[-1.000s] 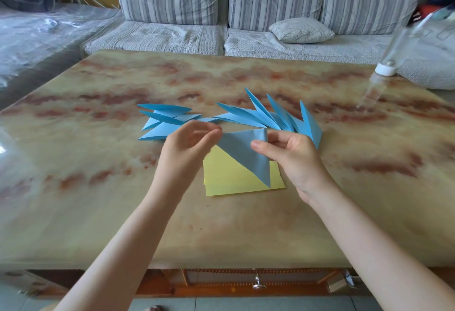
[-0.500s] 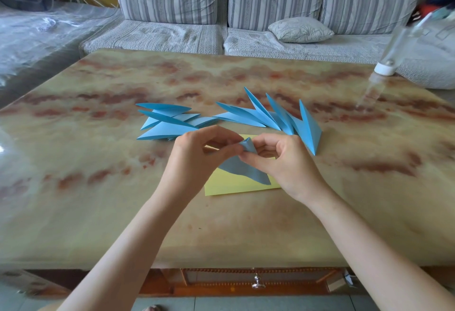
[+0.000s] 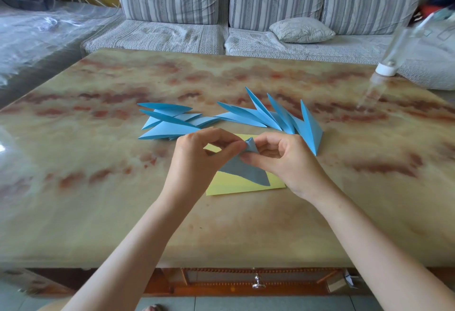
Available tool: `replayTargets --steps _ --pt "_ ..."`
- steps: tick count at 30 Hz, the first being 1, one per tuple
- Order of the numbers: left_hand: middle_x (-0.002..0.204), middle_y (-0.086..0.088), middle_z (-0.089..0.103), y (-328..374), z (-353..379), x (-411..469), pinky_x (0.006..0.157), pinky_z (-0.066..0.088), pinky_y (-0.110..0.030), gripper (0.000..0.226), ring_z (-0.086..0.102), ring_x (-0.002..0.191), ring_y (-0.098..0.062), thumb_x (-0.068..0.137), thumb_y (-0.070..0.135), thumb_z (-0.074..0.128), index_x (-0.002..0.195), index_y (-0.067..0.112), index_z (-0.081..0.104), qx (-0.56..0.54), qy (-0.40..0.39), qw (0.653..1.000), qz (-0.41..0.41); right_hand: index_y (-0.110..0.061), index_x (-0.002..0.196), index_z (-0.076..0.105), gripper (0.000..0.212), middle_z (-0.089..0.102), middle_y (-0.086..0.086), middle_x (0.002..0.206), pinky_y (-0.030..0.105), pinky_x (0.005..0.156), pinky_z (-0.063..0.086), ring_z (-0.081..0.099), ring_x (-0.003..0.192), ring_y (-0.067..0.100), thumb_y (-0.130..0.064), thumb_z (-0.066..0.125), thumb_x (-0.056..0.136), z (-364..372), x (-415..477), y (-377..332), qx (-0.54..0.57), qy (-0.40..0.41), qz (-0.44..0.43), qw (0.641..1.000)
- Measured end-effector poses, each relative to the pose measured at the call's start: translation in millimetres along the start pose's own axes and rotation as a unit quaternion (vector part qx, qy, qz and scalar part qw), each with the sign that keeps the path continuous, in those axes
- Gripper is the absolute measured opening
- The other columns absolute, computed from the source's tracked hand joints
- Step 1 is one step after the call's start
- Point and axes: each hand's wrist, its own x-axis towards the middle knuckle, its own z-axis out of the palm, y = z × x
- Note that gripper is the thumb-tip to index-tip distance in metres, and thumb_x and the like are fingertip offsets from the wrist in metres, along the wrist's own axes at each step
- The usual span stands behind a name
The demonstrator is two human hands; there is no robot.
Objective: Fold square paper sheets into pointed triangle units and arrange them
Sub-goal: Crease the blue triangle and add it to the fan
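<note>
Pinching the far end of the blue unit (image 3: 246, 173), left grip (image 3: 194, 163) and right grip (image 3: 290, 160) meet; its tip points toward the person, over yellow sheets (image 3: 234, 186).

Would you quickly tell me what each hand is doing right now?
Left hand: pinching the half-folded blue paper triangle.
Right hand: pinching the same blue paper triangle.

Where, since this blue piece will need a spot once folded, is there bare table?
Bare table lies left of the flat blue units, right of the standing blue units up to the bottle, and behind both groups. The middle is crowded: left hand and right hand hold the blue piece over the yellow sheets.
</note>
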Motion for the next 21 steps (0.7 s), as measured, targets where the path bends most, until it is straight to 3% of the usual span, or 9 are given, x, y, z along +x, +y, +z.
replayTargets --steps 3,6,10,15,21 --pt "0.069 0.018 0.067 -1 -1 1 0.063 0.041 -0.008 0.020 0.056 0.066 0.005 0.079 0.016 0.074 0.071 0.033 0.068 -0.004 -0.019 1.000 0.007 -0.024 0.093 0.068 0.025 0.069 -0.006 0.095 0.026 0.087 0.052 0.063 0.087 0.006 -0.032 0.076 0.071 -11 2 -3 0.007 -0.014 -0.018 1.000" --pt "0.068 0.018 0.067 0 -3 1 0.063 0.041 -0.006 0.024 0.055 0.064 0.006 0.080 0.016 0.073 0.070 0.036 0.066 -0.001 -0.043 0.999 -0.001 -0.027 0.088 0.068 0.009 0.067 -0.009 0.097 0.035 0.093 0.049 0.063 0.094 0.016 -0.027 0.073 0.080 -21 5 -4 0.001 -0.024 -0.066 0.998" --pt "0.071 0.018 0.067 0 -6 1 0.065 0.039 -0.003 0.024 0.056 0.067 0.006 0.082 0.016 0.072 0.071 0.037 0.066 0.015 -0.077 0.997 -0.005 -0.023 0.085 0.070 0.004 0.065 -0.007 0.093 0.040 0.091 0.049 0.061 0.092 0.023 -0.021 0.070 0.081 -24 7 1 -0.055 -0.044 -0.090 0.993" --pt "0.073 0.024 0.067 1 -10 1 0.070 0.038 -0.002 0.021 0.059 0.073 0.004 0.082 0.015 0.072 0.072 0.034 0.068 0.023 -0.109 0.994 -0.004 -0.021 0.084 0.068 0.012 0.068 -0.012 0.084 0.029 0.084 0.049 0.061 0.081 0.011 -0.028 0.072 0.075 -26 5 -2 -0.041 -0.082 -0.054 0.994" --pt "0.065 0.024 0.064 2 -11 2 0.065 0.037 -0.003 0.018 0.054 0.066 0.002 0.082 0.018 0.073 0.071 0.032 0.069 0.023 -0.116 0.993 -0.018 -0.015 0.084 0.064 0.012 0.066 -0.009 0.084 0.025 0.080 0.050 0.061 0.079 0.011 -0.018 0.074 0.078 -25 5 -4 -0.029 -0.108 -0.052 0.992"
